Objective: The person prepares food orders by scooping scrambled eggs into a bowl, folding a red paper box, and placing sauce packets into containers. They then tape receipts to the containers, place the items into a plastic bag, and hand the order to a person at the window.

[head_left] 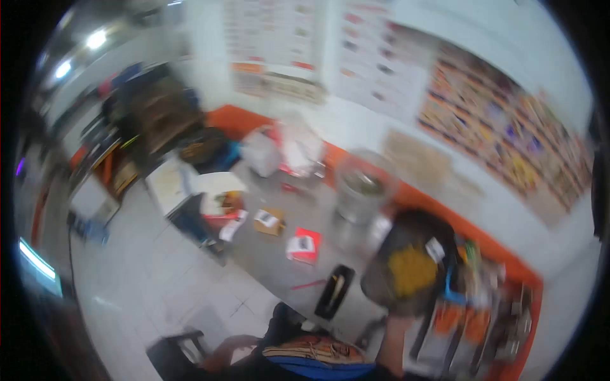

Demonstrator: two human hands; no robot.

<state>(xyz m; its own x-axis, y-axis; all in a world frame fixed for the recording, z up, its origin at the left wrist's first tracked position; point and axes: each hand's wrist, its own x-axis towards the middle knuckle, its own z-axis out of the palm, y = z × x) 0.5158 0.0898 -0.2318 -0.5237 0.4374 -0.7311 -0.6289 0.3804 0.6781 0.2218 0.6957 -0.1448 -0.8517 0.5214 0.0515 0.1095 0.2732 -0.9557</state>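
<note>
At the bottom edge my left hand (pixel 232 349) is low beside a black chair (pixel 175 355), blurred, its fingers not readable. My right hand (pixel 398 327) reaches up to the near edge of a large dark tray or bag (pixel 387 270) with a yellow heap (pixel 412 272) in it; its fingers are hidden or smeared. To the left of it lies a black oblong case (pixel 335 292) on the grey table (pixel 254 254). A red packet (pixel 305 246) and a brown packet (pixel 269 221), both with white labels, lie farther back.
A clear round container (pixel 362 190) stands near the wall. White plastic bags (pixel 298 146) and an open box (pixel 222 200) are at the far end. Trays with orange contents (pixel 448 317) are at the right. An orange border (pixel 495 254) runs along the wall.
</note>
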